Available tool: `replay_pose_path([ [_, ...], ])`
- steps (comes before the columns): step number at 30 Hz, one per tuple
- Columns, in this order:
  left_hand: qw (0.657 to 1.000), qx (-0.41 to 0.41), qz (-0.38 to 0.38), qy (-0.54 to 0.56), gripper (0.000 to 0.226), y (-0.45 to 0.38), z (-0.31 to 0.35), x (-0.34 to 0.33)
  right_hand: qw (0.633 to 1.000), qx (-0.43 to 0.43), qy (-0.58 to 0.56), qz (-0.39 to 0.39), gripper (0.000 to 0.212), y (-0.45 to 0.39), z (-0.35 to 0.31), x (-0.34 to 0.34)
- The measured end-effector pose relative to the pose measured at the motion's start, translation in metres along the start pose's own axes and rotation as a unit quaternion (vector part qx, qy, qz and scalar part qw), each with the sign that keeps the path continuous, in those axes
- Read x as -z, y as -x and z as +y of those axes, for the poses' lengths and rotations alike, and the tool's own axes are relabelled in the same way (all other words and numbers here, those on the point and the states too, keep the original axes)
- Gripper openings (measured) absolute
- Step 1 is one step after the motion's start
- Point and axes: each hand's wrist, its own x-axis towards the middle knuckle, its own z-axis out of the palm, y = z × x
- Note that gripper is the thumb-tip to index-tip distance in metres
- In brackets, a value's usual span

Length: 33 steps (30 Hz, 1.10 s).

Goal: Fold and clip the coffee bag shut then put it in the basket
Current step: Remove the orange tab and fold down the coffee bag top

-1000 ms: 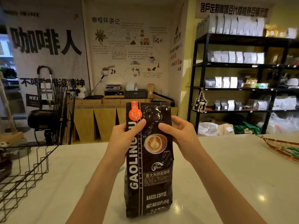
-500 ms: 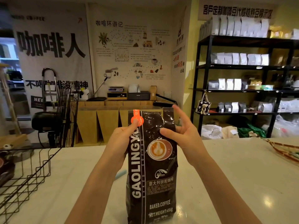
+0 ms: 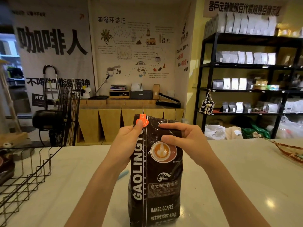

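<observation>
Two hands are gripping the upright coffee bag (image 3: pixel 155 169) at centre frame, standing on the white counter (image 3: pixel 229 177); the left hand (image 3: pixel 126 145) is pinching its upper left edge, thumb on the orange label (image 3: pixel 142 122); the right hand (image 3: pixel 185 141) is closing around the upper right corner. Lying at the left edge, apart from the bag, is the wire basket (image 3: pixel 24 174); standing beyond at upper right is a black shelf (image 3: pixel 246 66).

I see bare counter (image 3: pixel 229 185) right of the upright coffee bag (image 3: pixel 155 177), open as far as the woven tray (image 3: pixel 290 151) at the far right edge. On the left, the wire basket (image 3: pixel 24 177) borders a narrower clear strip (a small blue thing (image 3: pixel 123 174) lies there, beside the bag).
</observation>
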Motion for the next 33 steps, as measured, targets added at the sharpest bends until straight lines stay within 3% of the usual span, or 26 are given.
replay_pose_path([
  [5,0.999,-0.001,-0.036,0.008,0.038,0.000,0.002,0.006,1.000,-0.010,-0.020,0.000,0.031,0.000,-0.001,0.000],
  [10,0.981,-0.034,-0.120,-0.146,0.033,0.004,0.006,0.034,0.999,-0.010,-0.033,0.005,0.034,-0.001,0.003,0.001],
  [15,0.981,-0.063,-0.127,-0.130,0.016,0.002,0.002,0.042,0.999,-0.011,-0.030,-0.016,0.037,-0.001,0.000,-0.001],
  [20,0.983,-0.074,-0.117,-0.121,0.019,0.001,-0.001,0.038,0.999,-0.019,-0.017,-0.039,0.052,0.004,-0.001,0.006],
  [26,0.986,-0.103,-0.108,-0.076,0.075,0.002,0.000,0.037,0.999,-0.022,0.005,-0.032,0.047,0.011,-0.002,0.024],
  [29,0.983,-0.155,-0.094,-0.015,0.064,0.001,-0.005,0.032,1.000,-0.020,0.013,-0.002,0.039,0.010,0.003,0.022],
  [31,0.983,-0.155,-0.095,-0.028,0.048,0.000,-0.008,0.030,1.000,-0.015,0.012,0.007,0.040,0.009,0.007,0.019],
  [33,0.985,-0.134,-0.107,-0.034,0.048,0.000,-0.012,0.029,1.000,-0.012,0.013,0.012,0.042,0.008,0.009,0.016],
])
